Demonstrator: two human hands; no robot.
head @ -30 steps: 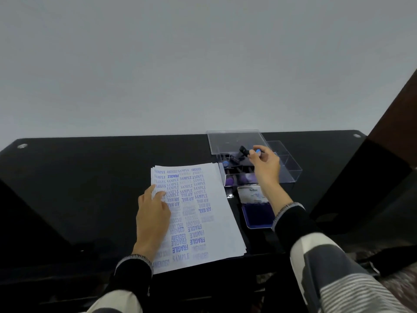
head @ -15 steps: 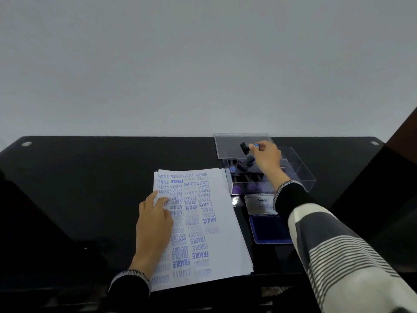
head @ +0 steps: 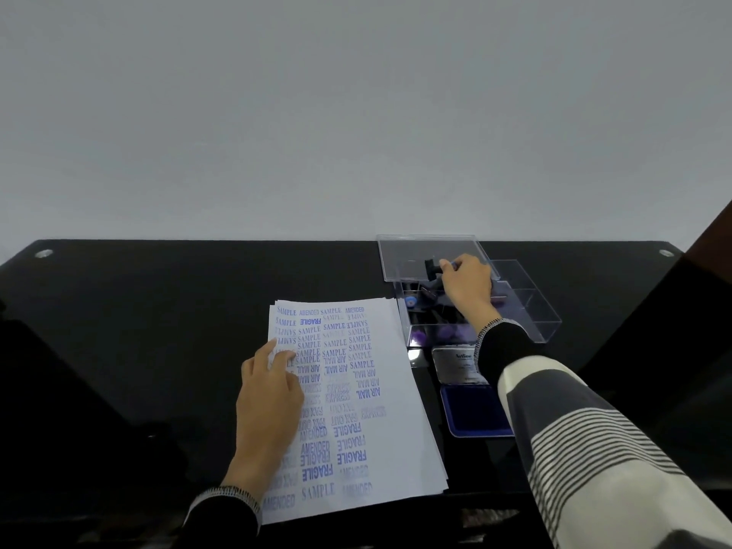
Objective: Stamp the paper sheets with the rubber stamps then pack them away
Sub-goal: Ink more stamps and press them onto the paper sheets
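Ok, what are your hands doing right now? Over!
Left hand flat on the paper sheets. Right hand holds a rubber stamp over the clear box. Ink pad open beside the sheets; nothing blocking.

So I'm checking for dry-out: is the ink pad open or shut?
Open. The ink pad's blue surface is bare, with its lid folded back behind it.

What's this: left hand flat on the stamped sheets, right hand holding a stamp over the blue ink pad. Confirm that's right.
Not quite. The head view shows the right hand holding the stamp over the clear plastic box, not the blue ink pad. The left hand does rest on the stamped sheets.
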